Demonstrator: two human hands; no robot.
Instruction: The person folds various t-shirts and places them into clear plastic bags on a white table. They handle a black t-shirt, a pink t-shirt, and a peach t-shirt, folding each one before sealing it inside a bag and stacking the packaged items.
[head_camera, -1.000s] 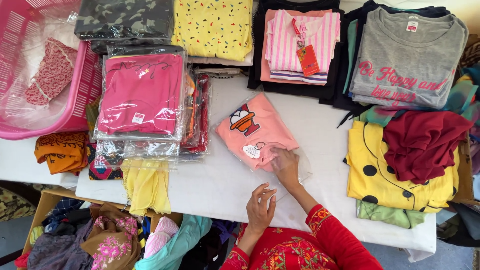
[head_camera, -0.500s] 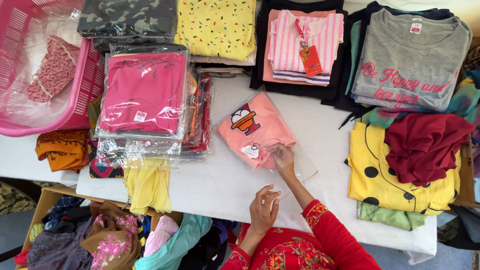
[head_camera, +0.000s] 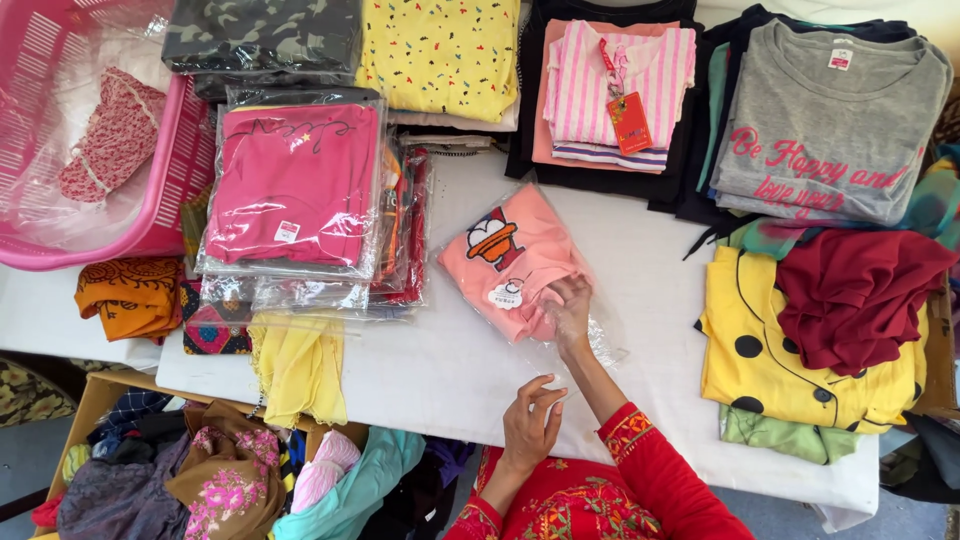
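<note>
A peach-pink folded garment in a clear plastic bag (head_camera: 515, 262) lies at the middle of the white table (head_camera: 450, 370), tilted, with a cartoon print on its upper half. The right hand (head_camera: 568, 312) rests on the bag's corner at 5 o'clock, fingers bent onto the plastic; whether they pinch it or only press it, I cannot tell. The left hand (head_camera: 530, 428) hovers just above the table's near edge, at 6 o'clock from the bag, fingers loosely curled and holding nothing.

At 9 o'clock from the bag sits a stack of bagged clothes with a bright pink top (head_camera: 295, 185) uppermost. At 12 o'clock lies a pink striped shirt with a red tag (head_camera: 620, 85), at 11 o'clock a yellow speckled shirt (head_camera: 440, 55). At 2 o'clock is a grey printed T-shirt (head_camera: 830, 125); at 3 o'clock a dark red garment (head_camera: 860, 295) lies on a yellow garment with black dots (head_camera: 765, 365). A pink plastic basket (head_camera: 165, 190) stands far off at 10 o'clock.
</note>
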